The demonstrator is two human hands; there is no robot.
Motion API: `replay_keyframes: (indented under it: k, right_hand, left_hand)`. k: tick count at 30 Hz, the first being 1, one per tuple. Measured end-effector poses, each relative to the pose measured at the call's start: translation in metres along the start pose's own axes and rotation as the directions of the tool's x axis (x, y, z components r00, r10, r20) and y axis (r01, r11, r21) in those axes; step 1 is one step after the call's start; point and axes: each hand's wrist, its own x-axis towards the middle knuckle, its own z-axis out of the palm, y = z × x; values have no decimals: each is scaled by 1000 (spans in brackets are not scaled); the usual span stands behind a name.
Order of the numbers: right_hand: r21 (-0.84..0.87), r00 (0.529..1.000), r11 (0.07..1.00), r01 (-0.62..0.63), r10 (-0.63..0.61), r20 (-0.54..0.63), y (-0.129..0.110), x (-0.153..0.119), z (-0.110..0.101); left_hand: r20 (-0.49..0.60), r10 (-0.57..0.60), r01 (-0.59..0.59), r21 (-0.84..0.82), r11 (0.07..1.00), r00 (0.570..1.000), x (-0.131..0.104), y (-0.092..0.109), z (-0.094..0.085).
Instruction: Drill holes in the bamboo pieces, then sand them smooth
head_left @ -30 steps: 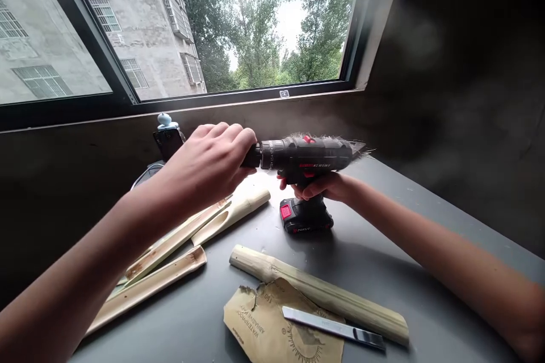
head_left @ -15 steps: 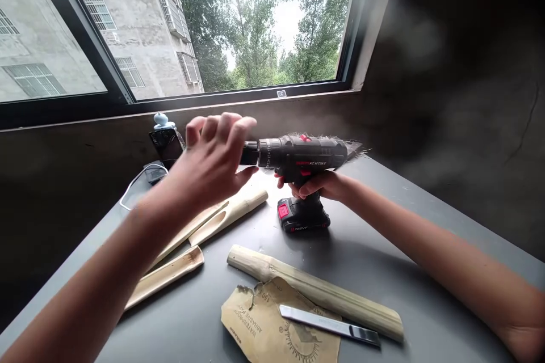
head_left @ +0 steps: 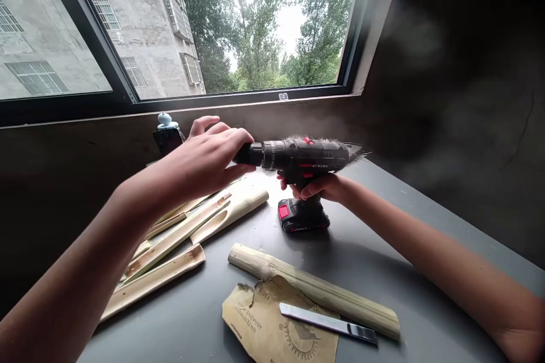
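A black and red cordless drill (head_left: 319,156) stands upright on its battery (head_left: 303,215), its chuck pointing left. Around the drill's handle, just under the body, my right hand (head_left: 317,184) is wrapped. My left hand (head_left: 219,150) is at the chuck (head_left: 251,154), with thumb below and index finger above it, gripping it; the other fingers are raised. The tip of the chuck is hidden behind this hand, so any bit there cannot be seen. Fine bristly fibres stick up along the top and back of the drill.
Split bamboo pieces (head_left: 162,275) lie at the left. In front are a bamboo length (head_left: 315,286), torn sandpaper (head_left: 255,317) and a metal blade (head_left: 327,323) on the grey table (head_left: 426,317). A phone (head_left: 167,140) stands at the back left, below the window.
My left hand has lowered and turned flatter, its thumb and index finger now closed on the chuck. The right hand and drill have hardly moved; more bamboo shows at the left.
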Motion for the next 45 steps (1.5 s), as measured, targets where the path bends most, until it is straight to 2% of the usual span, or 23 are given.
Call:
replay_keyframes:
  k: [4,7,10,12,13,15,17,19,21,26,30,34,37,40,43,45]
  right_hand:
    - [8,1000,1000,7,-7,3,0,0,0]
    - [14,1000,1000,14,-14,8,0,0,0]
    - [13,1000,1000,23,-23,15,0,1,-1]
    - [12,999,999,31,-31,16,1,1,-2]
    - [11,999,999,33,-34,17,1,1,-2]
    - [9,999,999,31,-31,16,2,0,-3]
    - [8,1000,1000,21,-21,16,2,0,-3]
    - [9,1000,1000,14,-14,15,2,0,-3]
    - [11,1000,1000,11,-11,15,2,0,-3]
    - [9,1000,1000,11,-11,20,2,0,-3]
    - [-1,1000,1000,6,-6,23,2,0,-3]
    - [-12,1000,1000,5,-5,8,0,-1,-1]
    - [-12,1000,1000,4,-4,2,-2,-1,1]
    - [-9,1000,1000,-7,7,5,-2,-1,1]
    - [-7,1000,1000,-13,13,3,-2,-2,0]
    - [-5,1000,1000,-15,15,2,-1,-2,0]
  left_hand:
    - [-145,70,-27,279,960,987,-7,12,8]
    - [-301,153,3,459,888,941,-15,19,26]
    - [-443,149,77,452,889,884,-21,21,45]
    - [-469,65,118,350,929,881,-21,22,48]
    - [-461,16,133,289,948,887,-20,23,45]
    - [-367,-70,145,182,972,928,-17,24,32]
    - [-172,-131,152,113,982,976,-14,24,15]
    - [35,-162,159,87,983,986,-11,22,0]
    - [124,-165,153,107,982,978,-8,21,-9]
    - [122,-75,51,196,979,990,3,31,-20]
    - [67,-69,50,256,965,995,3,40,-26]
    - [39,-69,59,228,972,997,-3,31,-21]
    - [56,-30,18,206,978,998,-5,20,-14]
    - [83,-60,43,197,980,995,-2,14,-8]
    - [157,-106,98,59,993,982,6,5,-8]
    - [291,-140,185,-132,974,946,11,-5,-10]
